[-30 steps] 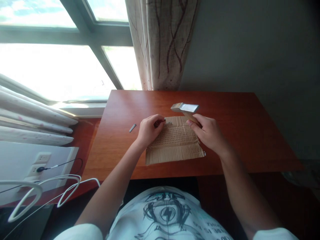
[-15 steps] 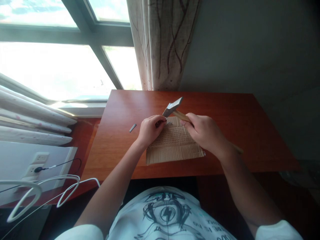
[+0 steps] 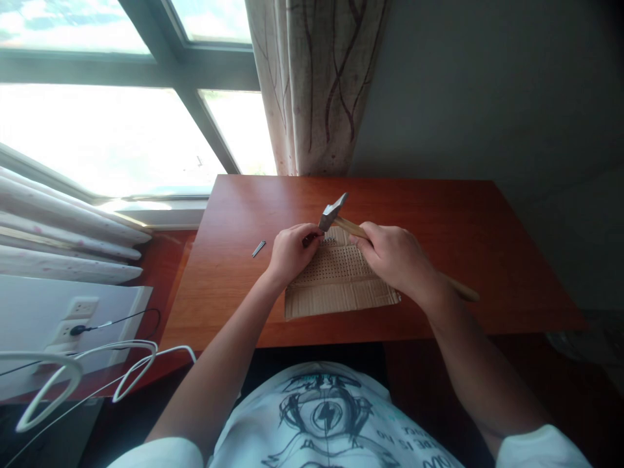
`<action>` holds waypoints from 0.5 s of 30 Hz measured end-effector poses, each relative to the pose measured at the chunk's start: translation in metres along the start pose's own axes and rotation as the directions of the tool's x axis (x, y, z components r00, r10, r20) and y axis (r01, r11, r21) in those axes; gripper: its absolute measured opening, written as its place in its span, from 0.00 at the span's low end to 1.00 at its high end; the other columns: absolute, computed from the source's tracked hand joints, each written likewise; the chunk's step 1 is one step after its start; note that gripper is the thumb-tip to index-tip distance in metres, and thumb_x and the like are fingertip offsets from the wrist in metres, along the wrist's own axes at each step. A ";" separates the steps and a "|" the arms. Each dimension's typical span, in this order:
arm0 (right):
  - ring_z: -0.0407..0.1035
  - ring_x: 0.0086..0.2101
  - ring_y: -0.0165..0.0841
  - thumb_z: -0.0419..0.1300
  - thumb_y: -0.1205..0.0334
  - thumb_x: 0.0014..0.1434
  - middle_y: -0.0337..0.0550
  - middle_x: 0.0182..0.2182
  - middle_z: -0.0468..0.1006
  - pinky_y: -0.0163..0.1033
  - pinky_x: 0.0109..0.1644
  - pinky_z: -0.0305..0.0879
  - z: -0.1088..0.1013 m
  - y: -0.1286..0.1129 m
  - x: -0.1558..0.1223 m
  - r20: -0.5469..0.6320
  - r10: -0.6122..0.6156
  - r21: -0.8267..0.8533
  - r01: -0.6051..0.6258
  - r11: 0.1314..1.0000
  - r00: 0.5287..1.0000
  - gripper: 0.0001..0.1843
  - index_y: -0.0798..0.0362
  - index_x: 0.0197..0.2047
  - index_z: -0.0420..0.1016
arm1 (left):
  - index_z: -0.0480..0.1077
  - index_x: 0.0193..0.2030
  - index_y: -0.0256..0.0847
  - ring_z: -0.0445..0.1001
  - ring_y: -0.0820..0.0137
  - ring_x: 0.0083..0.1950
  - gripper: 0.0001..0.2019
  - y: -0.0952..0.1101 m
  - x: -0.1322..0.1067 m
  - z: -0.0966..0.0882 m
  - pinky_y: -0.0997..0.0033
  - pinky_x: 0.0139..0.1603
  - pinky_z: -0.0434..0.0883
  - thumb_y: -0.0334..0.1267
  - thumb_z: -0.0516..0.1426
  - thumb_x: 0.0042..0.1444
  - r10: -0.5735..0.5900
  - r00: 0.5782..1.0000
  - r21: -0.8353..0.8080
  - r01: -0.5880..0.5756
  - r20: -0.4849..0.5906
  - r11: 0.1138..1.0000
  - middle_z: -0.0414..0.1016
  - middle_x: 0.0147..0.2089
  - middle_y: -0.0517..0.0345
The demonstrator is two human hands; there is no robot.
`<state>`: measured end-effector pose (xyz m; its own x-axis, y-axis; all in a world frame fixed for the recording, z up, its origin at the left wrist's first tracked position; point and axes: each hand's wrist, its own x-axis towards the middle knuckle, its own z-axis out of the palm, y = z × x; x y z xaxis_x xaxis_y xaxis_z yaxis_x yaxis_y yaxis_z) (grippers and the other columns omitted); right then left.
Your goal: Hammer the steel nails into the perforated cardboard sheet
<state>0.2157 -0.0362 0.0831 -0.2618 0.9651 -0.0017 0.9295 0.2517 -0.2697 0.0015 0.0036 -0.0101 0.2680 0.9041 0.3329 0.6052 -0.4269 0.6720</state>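
A piece of brown cardboard (image 3: 341, 296) dotted with rows of small holes lies on the reddish wooden table (image 3: 487, 247). My left hand (image 3: 290, 252) rests on its upper left corner, fingers pinched on a small nail held upright there. My right hand (image 3: 397, 260) is wrapped round the wooden handle of a hammer (image 3: 333, 212). The metal head hangs just above the pinched fingertips, and the handle's end sticks out past my wrist to the right.
Two loose nails (image 3: 258, 248) lie on the table left of my left hand. A patterned curtain (image 3: 316, 84) and a window stand behind the table. White cables (image 3: 121, 377) and a wall socket (image 3: 78, 318) are at the lower left.
The hammer head has tilted and come down to the left, from above the cardboard's far edge to just over my left fingertips. The left hand has stayed where it was.
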 end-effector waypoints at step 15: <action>0.68 0.28 0.34 0.49 0.50 0.72 0.42 0.29 0.78 0.40 0.31 0.45 0.006 0.002 -0.005 -0.051 0.007 0.027 -0.006 1.000 0.999 0.17 0.51 0.37 0.69 | 0.78 0.38 0.43 0.76 0.71 0.33 0.06 -0.001 -0.001 0.001 0.72 0.36 0.67 0.31 0.60 0.57 -0.018 1.000 0.021 0.018 0.001 1.000 0.82 0.35 0.61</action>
<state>0.2173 -0.0405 0.0773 -0.2414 0.9694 0.0453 0.9236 0.2439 -0.2957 0.0016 0.0037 -0.0121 0.2581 0.9115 0.3203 0.6255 -0.4103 0.6636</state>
